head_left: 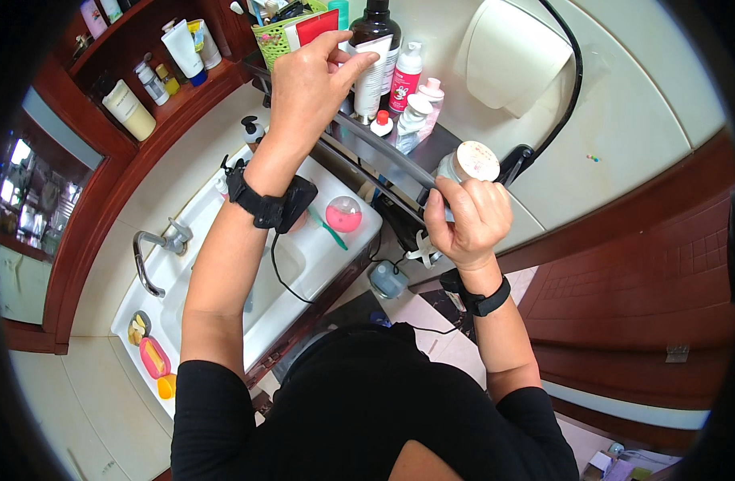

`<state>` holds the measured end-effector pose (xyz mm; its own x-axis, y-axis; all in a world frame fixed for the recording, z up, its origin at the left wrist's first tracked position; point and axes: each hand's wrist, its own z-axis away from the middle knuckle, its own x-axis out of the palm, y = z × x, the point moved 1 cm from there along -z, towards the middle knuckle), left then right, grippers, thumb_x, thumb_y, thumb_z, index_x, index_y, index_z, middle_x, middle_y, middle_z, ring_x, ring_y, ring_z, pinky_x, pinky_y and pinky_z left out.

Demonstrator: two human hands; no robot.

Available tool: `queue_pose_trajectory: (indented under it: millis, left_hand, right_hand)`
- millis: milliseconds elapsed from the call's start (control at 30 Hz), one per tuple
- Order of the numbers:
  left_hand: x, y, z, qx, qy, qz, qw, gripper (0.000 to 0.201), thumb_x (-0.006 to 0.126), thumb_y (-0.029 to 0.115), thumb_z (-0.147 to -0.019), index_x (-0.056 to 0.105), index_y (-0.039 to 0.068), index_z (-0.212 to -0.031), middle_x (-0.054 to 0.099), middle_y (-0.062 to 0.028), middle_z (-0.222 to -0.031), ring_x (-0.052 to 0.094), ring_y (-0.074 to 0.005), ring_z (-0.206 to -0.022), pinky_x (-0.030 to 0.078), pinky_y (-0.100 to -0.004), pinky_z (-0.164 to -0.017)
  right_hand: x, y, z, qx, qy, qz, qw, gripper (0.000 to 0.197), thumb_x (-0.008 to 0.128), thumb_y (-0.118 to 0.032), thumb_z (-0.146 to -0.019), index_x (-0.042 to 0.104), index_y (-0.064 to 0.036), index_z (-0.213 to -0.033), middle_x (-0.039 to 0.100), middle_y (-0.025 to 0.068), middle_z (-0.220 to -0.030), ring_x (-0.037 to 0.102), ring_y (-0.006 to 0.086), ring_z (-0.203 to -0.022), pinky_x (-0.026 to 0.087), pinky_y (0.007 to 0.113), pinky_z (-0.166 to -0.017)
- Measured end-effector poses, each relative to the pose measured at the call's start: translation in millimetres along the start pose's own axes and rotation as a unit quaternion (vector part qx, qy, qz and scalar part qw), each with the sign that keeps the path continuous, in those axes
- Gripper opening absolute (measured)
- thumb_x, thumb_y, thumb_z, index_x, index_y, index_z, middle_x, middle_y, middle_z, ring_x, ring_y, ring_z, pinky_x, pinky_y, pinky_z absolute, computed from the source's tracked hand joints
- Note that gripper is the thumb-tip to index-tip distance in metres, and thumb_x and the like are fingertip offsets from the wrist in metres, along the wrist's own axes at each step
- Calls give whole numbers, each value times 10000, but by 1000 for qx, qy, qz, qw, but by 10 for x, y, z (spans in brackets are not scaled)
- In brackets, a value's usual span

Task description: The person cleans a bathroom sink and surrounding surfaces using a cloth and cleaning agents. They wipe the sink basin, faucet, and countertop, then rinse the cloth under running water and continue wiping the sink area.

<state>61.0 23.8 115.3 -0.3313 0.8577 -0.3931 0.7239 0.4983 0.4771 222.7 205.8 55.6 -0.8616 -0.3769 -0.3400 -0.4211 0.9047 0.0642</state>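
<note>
Left hand (307, 80) up at glass shelf (383, 148), grip pinching white tube (371, 76) by its top, just beside dark bottle (377, 28); pinch keeps it upright among crowded bottles. Right hand (468, 220) at shelf's right end, grip wrapped round small jar (468, 164), pale lid up, so contents stay level. Sink (247, 264) below shelf, pink round thing (344, 214) on its rim. Green basket (283, 36) behind shelf.

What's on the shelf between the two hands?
In the head view, between the left hand on the white tube and the right hand holding the jar, small bottles stand on the shelf.
</note>
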Motion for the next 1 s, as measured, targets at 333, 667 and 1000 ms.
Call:
queue_pose_trajectory:
  millis: [333,667,1000]
  left_hand:
    - [-678,-475,612,-48,104,31,993,313,762,47,-869,736,74,-1179,738,-14,-879,659,-55,-763,553,-218,-717]
    - [-1132,-2090,2658,-491,28,-81,867,247,775,214,-870,729,40,-1040,657,-47,-619,625,-115,-544,474,-275,-540]
    - [291,-2193,2708,-156,-120,-85,977,295,710,105,-845,681,59,-1135,671,-157,-1047,676,-329,-953,554,-436,-777]
  right_hand:
    - [-10,17,39,-2,-40,22,999,143,735,-72,-725,708,-57,-864,538,52,-665,513,235,-578,372,363,-555]
    - [-11,-43,69,12,-46,30,998,103,705,7,-794,730,-20,-890,613,69,-689,521,217,-568,400,330,-545]
    - [-25,9,137,15,-45,45,998,119,650,32,-828,716,19,-927,648,100,-735,512,195,-587,393,301,-535]
